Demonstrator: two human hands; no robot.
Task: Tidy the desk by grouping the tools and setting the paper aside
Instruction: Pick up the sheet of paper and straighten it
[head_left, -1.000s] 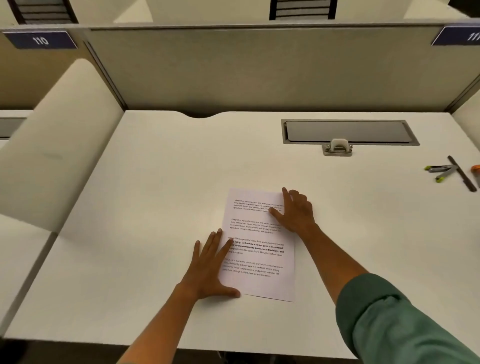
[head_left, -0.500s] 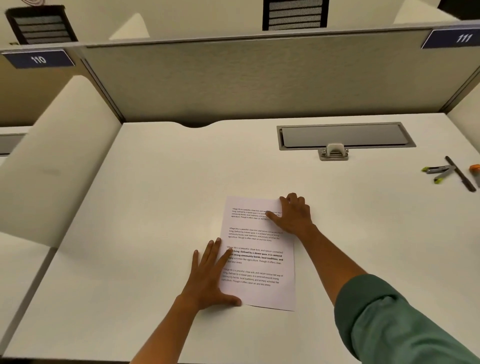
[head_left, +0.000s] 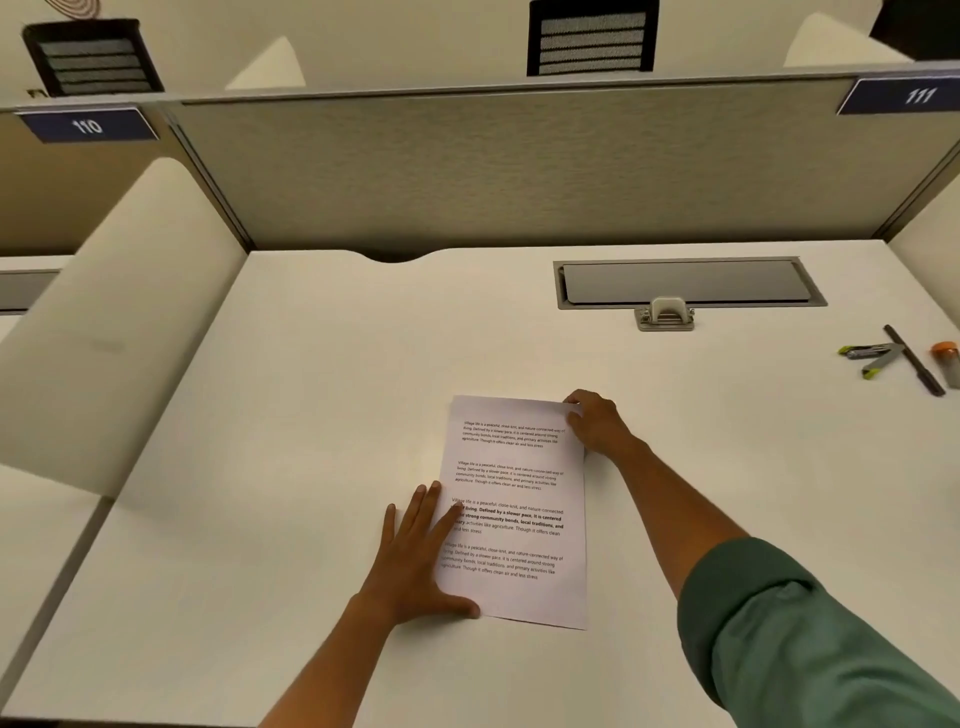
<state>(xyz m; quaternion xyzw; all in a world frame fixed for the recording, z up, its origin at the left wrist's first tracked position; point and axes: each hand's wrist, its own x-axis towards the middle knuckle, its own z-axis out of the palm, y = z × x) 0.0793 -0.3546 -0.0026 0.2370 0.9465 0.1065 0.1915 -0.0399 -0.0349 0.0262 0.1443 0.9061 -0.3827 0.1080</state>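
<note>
While your two hands were on the paper (head_left: 511, 512), the job looked to be in its second half. The tools (head_left: 901, 358) already lay together at the far right of the counter (head_left: 311, 395): two grey clips with yellow-green tips (head_left: 870, 356), a dark thin stick (head_left: 913, 359) just beside them, and an orange-capped item (head_left: 946, 358) near the frame edge, only partly in view. Judged from how close they sat, the grouping seemed done, though I could not tell whether other tools lay out of sight beyond the right edge.

What was left was the sheet. It lay flat near the middle of the counter, printed side up, well apart from the tools. Your left hand (head_left: 415, 558) rested flat on its lower left part, fingers (head_left: 426, 506) straight and slightly spread, thumb along the bottom edge, pressing it down and not gripping it. Your right hand (head_left: 597, 421) sat at the top right corner with its fingers curled; they appeared to pinch that corner, though the exact hold was partly hidden behind the knuckles.

So the sheet had not yet left the middle of the counter. You had yet to lift or slide it to one side, with plenty of bare surface on the left.
</note>
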